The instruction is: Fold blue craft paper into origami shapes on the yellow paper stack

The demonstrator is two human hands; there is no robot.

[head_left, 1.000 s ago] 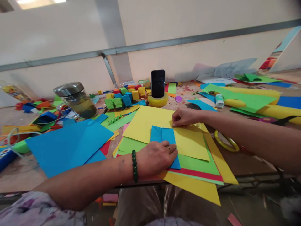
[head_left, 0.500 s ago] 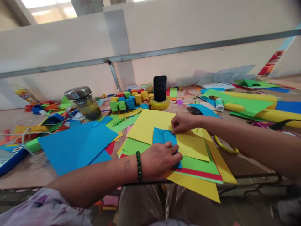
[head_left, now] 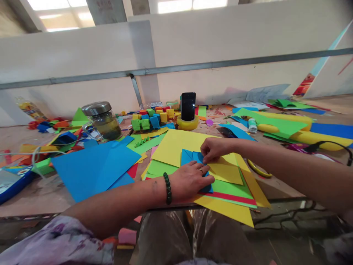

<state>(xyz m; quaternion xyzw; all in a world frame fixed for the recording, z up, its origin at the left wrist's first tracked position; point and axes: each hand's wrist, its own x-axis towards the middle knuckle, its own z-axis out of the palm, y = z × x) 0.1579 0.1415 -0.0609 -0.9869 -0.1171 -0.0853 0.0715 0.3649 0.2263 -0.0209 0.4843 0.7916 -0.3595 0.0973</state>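
A folded piece of blue paper lies on a stack of coloured sheets in front of me. Across its lower part rests my left hand, fingers stretched out and pressing it down; a ring and a green bead bracelet are on this arm. My right hand is closed at the paper's upper right edge, thumb and fingertips pinched together on it. Both hands partly hide the blue paper. Beneath it are a yellow sheet, green sheets and a strip of red.
A phone stands in a yellow holder behind the stack. Folded paper cubes sit to its left, near a lidded glass jar. Large blue sheets lie left; a yellow tape roll lies right.
My right fingertips have slid a little down the blue paper's edge, closer to my left fingers. My left hand stays flat on the paper. The camera view has tilted slightly.
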